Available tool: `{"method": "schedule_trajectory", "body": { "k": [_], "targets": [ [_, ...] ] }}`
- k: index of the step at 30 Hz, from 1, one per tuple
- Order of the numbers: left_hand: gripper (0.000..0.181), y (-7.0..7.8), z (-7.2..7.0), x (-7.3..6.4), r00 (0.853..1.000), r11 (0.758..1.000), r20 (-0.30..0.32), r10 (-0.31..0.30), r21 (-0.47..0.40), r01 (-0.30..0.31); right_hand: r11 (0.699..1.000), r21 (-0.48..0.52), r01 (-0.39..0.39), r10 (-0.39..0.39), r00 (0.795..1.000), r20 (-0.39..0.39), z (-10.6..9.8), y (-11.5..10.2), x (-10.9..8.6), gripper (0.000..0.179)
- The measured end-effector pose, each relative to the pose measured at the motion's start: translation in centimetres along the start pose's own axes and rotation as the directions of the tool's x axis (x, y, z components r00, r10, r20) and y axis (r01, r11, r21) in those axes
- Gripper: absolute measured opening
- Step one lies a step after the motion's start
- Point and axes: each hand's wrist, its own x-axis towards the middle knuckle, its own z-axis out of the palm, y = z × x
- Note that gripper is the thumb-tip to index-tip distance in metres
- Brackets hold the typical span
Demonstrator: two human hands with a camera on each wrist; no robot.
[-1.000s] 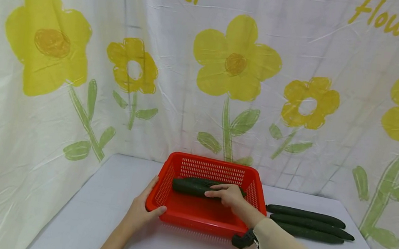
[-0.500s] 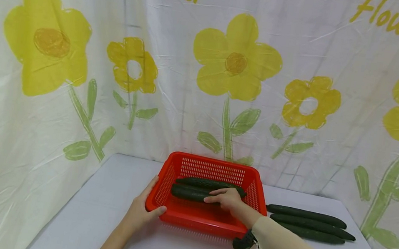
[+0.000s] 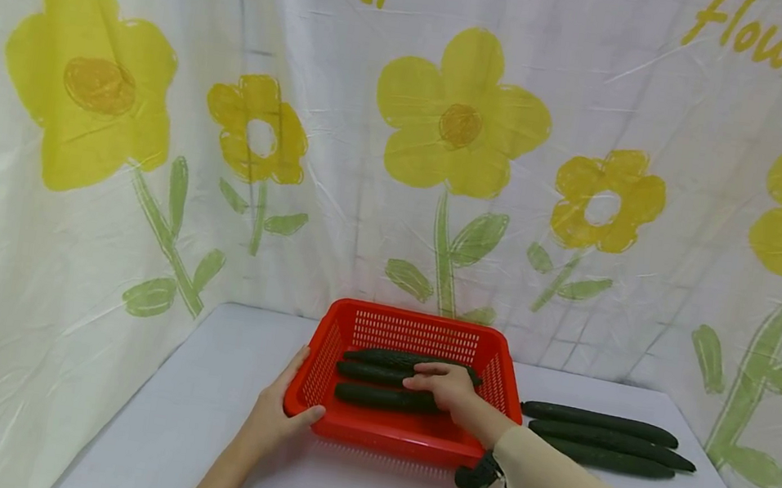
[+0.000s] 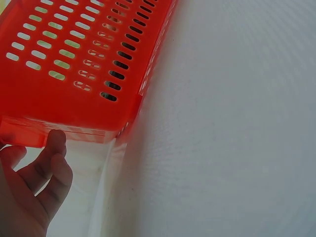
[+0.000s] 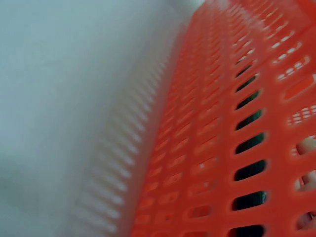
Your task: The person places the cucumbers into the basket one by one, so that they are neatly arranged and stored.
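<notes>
Three dark green cucumbers lie side by side in a red plastic basket (image 3: pixel 402 443): a back cucumber (image 3: pixel 391 357), a middle cucumber (image 3: pixel 370 372) and a front cucumber (image 3: pixel 374 396). Reaching over the basket's right side, my right hand (image 3: pixel 446 389) has its bent fingers on the middle cucumber; the hand hides the right parts of the middle and front ones. My left hand (image 3: pixel 272 418) holds the basket's front left corner, thumb at the front and fingers along the left side. In the left wrist view, bent fingers (image 4: pixel 55 168) meet the basket rim.
Three more cucumbers (image 3: pixel 610 440) lie on the white table (image 3: pixel 193 391), right of the basket. A curtain (image 3: pixel 331 244) printed with yellow flowers hangs behind and at both sides. The right wrist view shows the slotted basket wall (image 5: pixel 212 123) up close.
The front cucumber has come toward me, apart from the middle one. My right hand first moved slightly forward with it, then back to the middle cucumber. The left hand stays on the basket.
</notes>
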Motion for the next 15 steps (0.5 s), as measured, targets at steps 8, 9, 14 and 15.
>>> {"method": "schedule_trajectory", "body": {
  "k": [8, 9, 14, 15],
  "targets": [
    [0.095, -0.06, 0.0, -0.05, 1.0, 1.0, 0.009, -0.017, -0.014, 0.017, 0.996, 0.032, 0.08, -0.08, 0.997, 0.002, -0.17, -0.39, 0.37, 0.043],
    [0.095, -0.05, 0.01, -0.04, 1.0, 1.0, 0.008, -0.016, -0.016, 0.016, 0.995, 0.027, 0.093, -0.094, 0.996, 0.007, -0.17, -0.43, 0.37, 0.044],
    [0.095, -0.03, -0.03, -0.02, 1.0, 1.0, 0.012, -0.013, -0.02, 0.014, 0.985, 0.009, 0.171, -0.171, 0.985, 0.014, -0.32, -0.78, 0.38, 0.047],
    [0.096, -0.02, -0.05, -0.02, 1.0, 1.0, 0.012, -0.012, -0.021, 0.012, 0.982, 0.004, 0.187, -0.187, 0.982, 0.006, -0.41, -0.9, 0.38, 0.047]
  ]
}}
